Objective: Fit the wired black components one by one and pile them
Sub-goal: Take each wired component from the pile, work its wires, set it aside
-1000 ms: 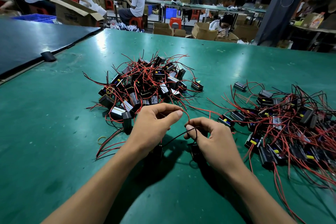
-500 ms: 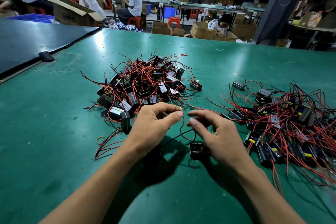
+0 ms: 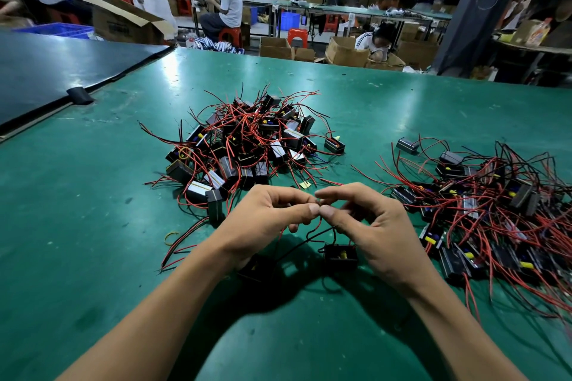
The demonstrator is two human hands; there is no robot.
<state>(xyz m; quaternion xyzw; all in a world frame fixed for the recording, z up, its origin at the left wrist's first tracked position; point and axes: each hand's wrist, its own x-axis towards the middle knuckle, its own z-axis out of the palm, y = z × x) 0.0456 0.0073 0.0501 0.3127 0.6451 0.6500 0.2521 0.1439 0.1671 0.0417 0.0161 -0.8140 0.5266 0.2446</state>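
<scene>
Wide stretch of green surface lies left of hands; black mat borders far left edge. Two tangled heaps hem work spot: left pile just ahead, right pile hard by right wrist. Above surface, left hand and right hand meet, fingers curled — thumb and forefinger tips of each pinching black wire. One black component sits on surface beneath right hand — second component half hidden under left.

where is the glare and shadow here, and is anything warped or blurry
Head view: pale glare streaks the green table; dark shadow pools under the left hand and right hand, which pinch a wire; the pillar leans from lens warp; background people look soft.
</scene>
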